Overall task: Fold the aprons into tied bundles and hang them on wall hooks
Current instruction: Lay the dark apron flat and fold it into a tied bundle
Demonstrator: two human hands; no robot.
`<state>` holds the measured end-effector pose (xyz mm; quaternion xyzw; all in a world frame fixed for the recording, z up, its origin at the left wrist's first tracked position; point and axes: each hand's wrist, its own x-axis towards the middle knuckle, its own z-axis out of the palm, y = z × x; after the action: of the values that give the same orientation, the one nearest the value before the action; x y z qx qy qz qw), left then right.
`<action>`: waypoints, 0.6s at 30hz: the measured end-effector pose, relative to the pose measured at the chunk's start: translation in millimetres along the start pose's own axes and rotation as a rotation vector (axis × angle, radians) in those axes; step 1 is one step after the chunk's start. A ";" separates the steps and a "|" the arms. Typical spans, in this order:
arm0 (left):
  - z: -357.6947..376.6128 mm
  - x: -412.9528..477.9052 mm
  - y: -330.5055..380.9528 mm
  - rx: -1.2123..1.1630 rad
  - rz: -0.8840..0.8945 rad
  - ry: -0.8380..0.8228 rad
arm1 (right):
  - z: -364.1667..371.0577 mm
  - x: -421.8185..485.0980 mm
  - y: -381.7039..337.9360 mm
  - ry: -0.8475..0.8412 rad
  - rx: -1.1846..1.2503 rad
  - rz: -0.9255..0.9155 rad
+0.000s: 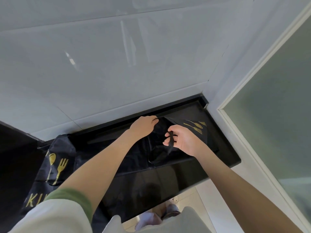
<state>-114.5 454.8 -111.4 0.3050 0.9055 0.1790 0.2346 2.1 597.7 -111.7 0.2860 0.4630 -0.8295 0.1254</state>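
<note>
Black countertop [223, 155] w/ 2 dark aprons on it, both w/ gold cutlery print. 1st apron [158, 148] lies bunched at the far right, by the wall. 2nd apron [55, 165] hangs over the near-left edge, w/ part of some gold lettering showing. 2 bare hands, both on the 1st one. Left hand [144, 125] has its fingers curled over the far edge, gripping the cloth. Right hand [185, 140], just beside it & palm up, holds 1 black strap [170, 142] running across its loosely curled fingers. Hands are near each other, not touching. Pale wall tiles [101, 64] behind; 1 frosted-glass door [277, 115] at right.
</note>
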 end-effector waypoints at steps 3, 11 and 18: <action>0.4 -0.8 1.0 -0.010 -0.021 0.010 | 5.1 -7.5 -4.1 0.019 -0.138 -0.046; 6.2 -3.0 0.3 -0.023 -0.041 0.027 | 1.5 -18.9 -12.0 0.045 -0.545 -0.157; 13.9 -7.9 -2.5 -0.107 0.056 -0.077 | -7.6 -27.2 25.3 -0.030 -0.761 0.356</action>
<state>-102.7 450.4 -121.6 0.3240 0.8761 0.2216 0.2801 38.8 588.9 -116.4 0.2827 0.6779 -0.5688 0.3702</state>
